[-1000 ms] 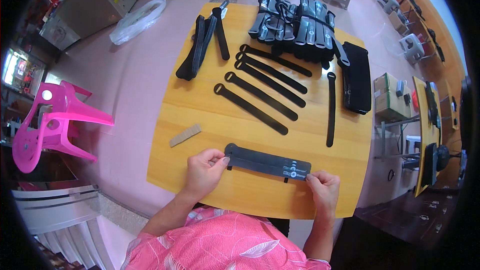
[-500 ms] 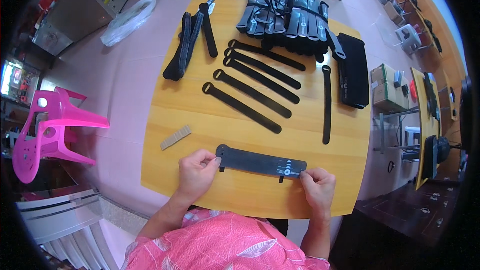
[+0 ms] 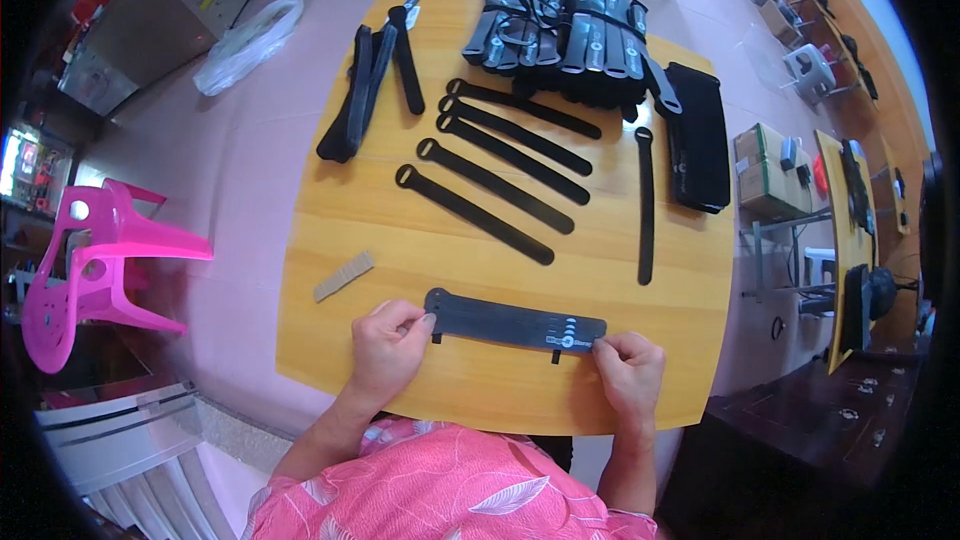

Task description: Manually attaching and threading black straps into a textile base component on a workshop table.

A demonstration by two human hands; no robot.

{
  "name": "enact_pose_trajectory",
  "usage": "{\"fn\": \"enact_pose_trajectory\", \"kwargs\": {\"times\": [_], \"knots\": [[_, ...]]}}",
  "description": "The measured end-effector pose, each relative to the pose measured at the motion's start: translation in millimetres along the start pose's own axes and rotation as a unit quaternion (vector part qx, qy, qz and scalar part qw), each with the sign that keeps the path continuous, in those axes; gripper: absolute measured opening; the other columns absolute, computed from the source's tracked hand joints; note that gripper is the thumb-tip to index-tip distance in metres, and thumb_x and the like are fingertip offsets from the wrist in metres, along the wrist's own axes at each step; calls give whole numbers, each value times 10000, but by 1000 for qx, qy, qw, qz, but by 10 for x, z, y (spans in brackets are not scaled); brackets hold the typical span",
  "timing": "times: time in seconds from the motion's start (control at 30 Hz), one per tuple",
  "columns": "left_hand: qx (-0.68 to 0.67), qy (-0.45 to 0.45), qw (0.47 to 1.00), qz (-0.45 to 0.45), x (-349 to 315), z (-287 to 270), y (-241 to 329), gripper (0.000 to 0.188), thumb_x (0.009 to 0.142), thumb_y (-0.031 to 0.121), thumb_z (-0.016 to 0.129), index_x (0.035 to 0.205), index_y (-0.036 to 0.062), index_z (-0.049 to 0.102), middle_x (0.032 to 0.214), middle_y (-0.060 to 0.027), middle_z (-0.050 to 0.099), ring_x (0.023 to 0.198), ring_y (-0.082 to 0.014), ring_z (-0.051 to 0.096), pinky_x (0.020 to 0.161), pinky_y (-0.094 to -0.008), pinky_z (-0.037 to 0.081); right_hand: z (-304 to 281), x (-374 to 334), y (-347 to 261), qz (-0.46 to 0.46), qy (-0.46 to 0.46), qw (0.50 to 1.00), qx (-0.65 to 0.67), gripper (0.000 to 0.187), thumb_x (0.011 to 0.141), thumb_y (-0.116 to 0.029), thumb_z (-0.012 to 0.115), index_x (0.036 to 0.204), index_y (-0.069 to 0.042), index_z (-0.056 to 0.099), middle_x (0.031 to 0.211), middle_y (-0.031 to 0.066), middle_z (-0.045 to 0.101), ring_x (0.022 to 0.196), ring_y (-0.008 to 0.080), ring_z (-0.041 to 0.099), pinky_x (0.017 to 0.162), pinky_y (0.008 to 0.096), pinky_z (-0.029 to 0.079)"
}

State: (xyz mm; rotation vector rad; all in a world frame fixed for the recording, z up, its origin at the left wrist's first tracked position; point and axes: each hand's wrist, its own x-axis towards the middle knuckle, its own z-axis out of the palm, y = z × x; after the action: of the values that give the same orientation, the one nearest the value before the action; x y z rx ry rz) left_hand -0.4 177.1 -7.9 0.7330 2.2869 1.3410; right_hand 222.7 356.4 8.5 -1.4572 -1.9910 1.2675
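Left hand pinches the dark straps at nine o'clock, right hand at three o'clock; likely light, soft and bendy; best held by both ends.

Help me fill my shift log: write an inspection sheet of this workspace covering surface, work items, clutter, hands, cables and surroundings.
Surface: yellow wood-look table, mostly bare at its near side.
Work items: dark strap piece between the hands; five loose black straps lie slantwise beyond it, one upright strap to their right.
Clutter: banded strap bundles and black pack at far right; folded black straps at far left; beige strip at left.
Hands: left hand pinches the piece's rounded end, right hand its other end.
Cables: nothing seen on the table.
Surroundings: pink chair and clear plastic bag left; cardboard box right.
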Motion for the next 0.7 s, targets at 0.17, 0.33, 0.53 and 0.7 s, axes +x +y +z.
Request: {"fn": "enact_pose_trajectory", "kwargs": {"times": [0.17, 0.33, 0.53, 0.7], "knots": [[-8, 4, 1000, 2, -3, 13, -42, 53, 800, 11, 697, 773, -23, 667, 667, -35, 630, 606, -71, 560, 540, -229, 432, 4, -3, -28, -10, 1, 1000, -10, 136, 762, -89, 694, 752, 47, 689, 650, 135, 644, 587, 175, 612, 570, 307, 476], [15, 7, 1000, 7, -1, 0, 5, 69, 764, -17, 710, 752, -22, 643, 666, -104, 606, 547, -137, 563, 520, -268, 443, 22, -12, -59, -25, 11, 999, -33, 132, 757, -100, 695, 740, 31, 683, 634, 142, 625, 567, 192, 611, 555, 311, 474], [14, 10, 1000, 16, 1, -3, 27, 74, 762, -21, 711, 751, -24, 638, 667, -101, 600, 544, -127, 550, 515, -263, 435, 63, -14, -28, -29, 26, 998, -40, 129, 747, -104, 695, 721, 20, 670, 625, 152, 612, 556, 243, 611, 541, 335, 472], [19, 6, 1000, 16, 2, -11, 55, 74, 765, -13, 713, 755, -23, 640, 669, -102, 600, 546, -135, 556, 515, -269, 440, 54, -15, -20, -52, 26, 997, -60, 128, 760, -66, 694, 766, 59, 670, 637, 118, 623, 550, 154, 584, 525, 294, 450]]}}
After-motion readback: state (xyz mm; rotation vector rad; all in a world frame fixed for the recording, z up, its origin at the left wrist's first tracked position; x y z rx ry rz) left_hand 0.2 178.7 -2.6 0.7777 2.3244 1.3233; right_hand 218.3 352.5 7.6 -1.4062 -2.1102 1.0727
